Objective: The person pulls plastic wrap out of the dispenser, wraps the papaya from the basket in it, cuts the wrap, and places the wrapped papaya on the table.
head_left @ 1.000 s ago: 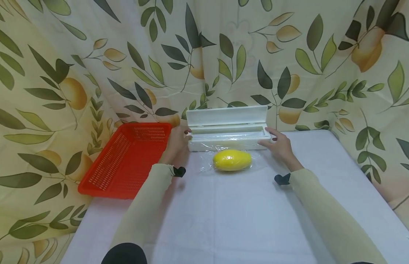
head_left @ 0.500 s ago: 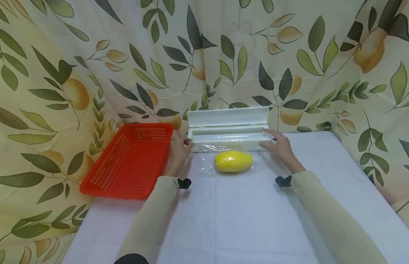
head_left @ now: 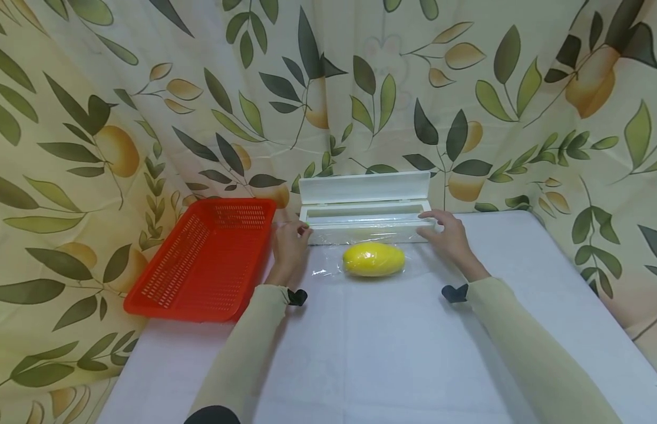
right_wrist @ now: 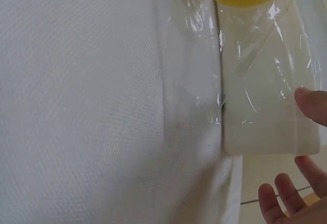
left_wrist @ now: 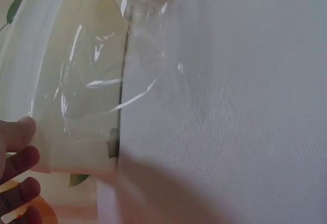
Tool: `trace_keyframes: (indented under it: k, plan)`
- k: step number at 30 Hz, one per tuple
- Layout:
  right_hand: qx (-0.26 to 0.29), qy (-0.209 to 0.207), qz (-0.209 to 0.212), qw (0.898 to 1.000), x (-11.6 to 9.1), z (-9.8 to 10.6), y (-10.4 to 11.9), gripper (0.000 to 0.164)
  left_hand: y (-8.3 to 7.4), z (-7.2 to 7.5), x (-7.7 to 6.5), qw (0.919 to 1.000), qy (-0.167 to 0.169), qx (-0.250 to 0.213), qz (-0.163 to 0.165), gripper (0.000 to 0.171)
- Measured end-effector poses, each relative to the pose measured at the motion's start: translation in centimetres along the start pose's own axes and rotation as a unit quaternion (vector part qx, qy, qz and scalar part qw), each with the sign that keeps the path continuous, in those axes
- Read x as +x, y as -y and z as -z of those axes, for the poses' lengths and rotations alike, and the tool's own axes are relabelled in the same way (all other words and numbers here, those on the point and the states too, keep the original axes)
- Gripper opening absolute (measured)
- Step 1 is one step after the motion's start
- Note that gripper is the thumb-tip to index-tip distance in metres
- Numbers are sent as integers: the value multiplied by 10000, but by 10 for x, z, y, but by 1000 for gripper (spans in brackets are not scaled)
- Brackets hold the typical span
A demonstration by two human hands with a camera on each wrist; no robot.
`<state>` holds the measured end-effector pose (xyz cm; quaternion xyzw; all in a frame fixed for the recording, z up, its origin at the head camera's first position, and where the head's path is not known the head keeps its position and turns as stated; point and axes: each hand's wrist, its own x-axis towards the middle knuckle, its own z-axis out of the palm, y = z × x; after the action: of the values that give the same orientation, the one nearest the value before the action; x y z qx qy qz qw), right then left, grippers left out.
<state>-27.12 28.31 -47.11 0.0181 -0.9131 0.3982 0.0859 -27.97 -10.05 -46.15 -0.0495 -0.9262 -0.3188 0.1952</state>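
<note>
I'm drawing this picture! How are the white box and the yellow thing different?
The white box is long with straight edges; the yellow thing is shorter and rounded. The white box has its lid open; the yellow thing shows no lid. The white box sits farther back; the yellow thing is in front. Both are on the white table.

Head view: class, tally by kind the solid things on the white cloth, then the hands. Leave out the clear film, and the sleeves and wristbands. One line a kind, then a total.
Basket: 1
Box: 1
Yellow fruit: 1
Hands: 2
Total: 5
</note>
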Motion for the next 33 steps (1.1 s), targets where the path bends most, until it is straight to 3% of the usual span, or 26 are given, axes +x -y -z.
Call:
trace_keyframes:
  k: [6, 11, 15, 19, 27, 33]
  plan:
    - [-10, -12, 11, 10000, -1, 0, 2, 39, 5, -2, 4, 9986, 127, 395, -336, 23]
    - [3, -13, 63, 10000, -1, 0, 2, 38, 10, -1, 5, 9974, 287, 453, -473, 26]
    - [50, -24, 34, 10000, -2, 0, 3, 35, 11, 1, 5, 9974, 301, 361, -544, 23]
    - [42, -130, 25, 9999, -2, -1, 4, 30, 12, 2, 7, 9983, 392, 78, -414, 18]
    - [-21, -625, 243, 9977, -5, -2, 10, 20, 15, 3, 15, 9951, 481, -13, -862, 13]
    - [-66, -559, 282, 9980, -10, 2, 15, 21, 14, 7, 17, 9936, 581, -345, -911, 11]
